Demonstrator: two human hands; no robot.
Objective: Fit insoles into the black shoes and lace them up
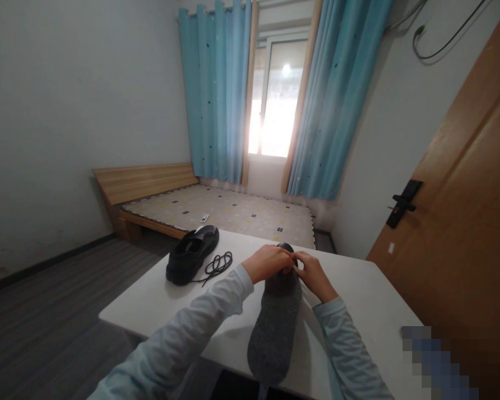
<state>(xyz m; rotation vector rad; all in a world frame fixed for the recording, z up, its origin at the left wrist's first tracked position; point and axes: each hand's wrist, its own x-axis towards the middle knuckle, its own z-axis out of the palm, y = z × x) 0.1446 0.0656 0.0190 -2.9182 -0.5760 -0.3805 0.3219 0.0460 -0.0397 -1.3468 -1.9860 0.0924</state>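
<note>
**Both hands closed on a shoe at the middle of the white table**

A white table (370, 294) is seen from above and behind the person's two arms, both in pale blue sleeves. A grey insole (275, 328) is laid lengthwise along the table's middle, its near end reaching past the near edge and its far end tucked into a dark shoe (284, 248) that is almost wholly hidden behind the hands. Only the shoe's dark top is seen, toward the far edge of the table.

The left hand (267, 262) is curled over the far end of the insole and the shoe, with the fingers bent down and closed on them. The right hand (314, 275) is set just beside it, touching it at the fingertips, and its thumb and forefinger are pinched narrowly at the shoe's opening. What exactly is caught between those fingertips cannot be told.

A second black shoe (191, 253) is stood near the far left corner of the table, well apart from the hands, with its toe turned toward the far edge. A loose black lace (217, 263) is coiled just beside it, on its right side, between that shoe and the left hand.

Beyond the far edge a low wooden bed (216, 208) with a patterned mattress is seen, with blue curtains (216, 89) beside a bright window (275, 105). A wooden door (462, 211) with a black handle is seen past the table's right edge.
</note>
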